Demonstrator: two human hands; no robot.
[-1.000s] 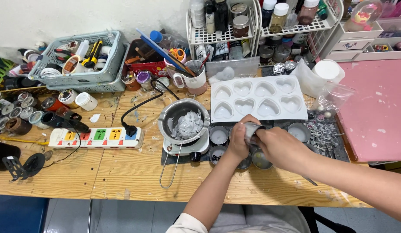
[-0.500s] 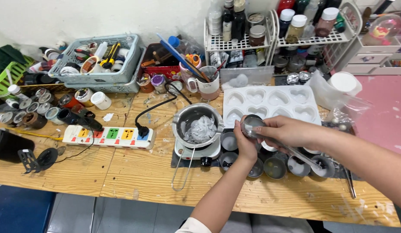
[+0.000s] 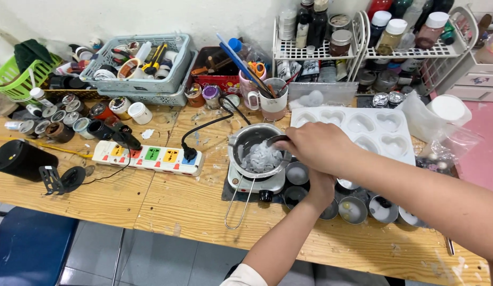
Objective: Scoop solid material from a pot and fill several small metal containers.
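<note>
A metal pot [image 3: 241, 143] with white wax flakes [image 3: 261, 157] sits on a small white hot plate [image 3: 254, 184] at the table's middle. My right hand [image 3: 316, 146] is over the pot's right rim, shut on a dark spoon [image 3: 277, 139] that dips into the flakes. My left hand [image 3: 322, 189] lies just below it, among several small round metal tins [image 3: 297, 172], and is mostly covered by my right forearm, so its grip is hidden. A white heart-shaped mould tray [image 3: 381, 127] lies behind my right hand.
A colourful power strip [image 3: 151, 155] with a black plug lies left of the hot plate. Baskets [image 3: 146, 85] of tools, small jars [image 3: 55, 122], a mug of scissors [image 3: 273, 100] and a wire rack of bottles [image 3: 363, 50] line the back. A black holder [image 3: 21, 159] stands far left.
My right hand has moved left from the small tins to the pot and now has the spoon in the flakes. My left hand stays by the tins. The view has shifted.
</note>
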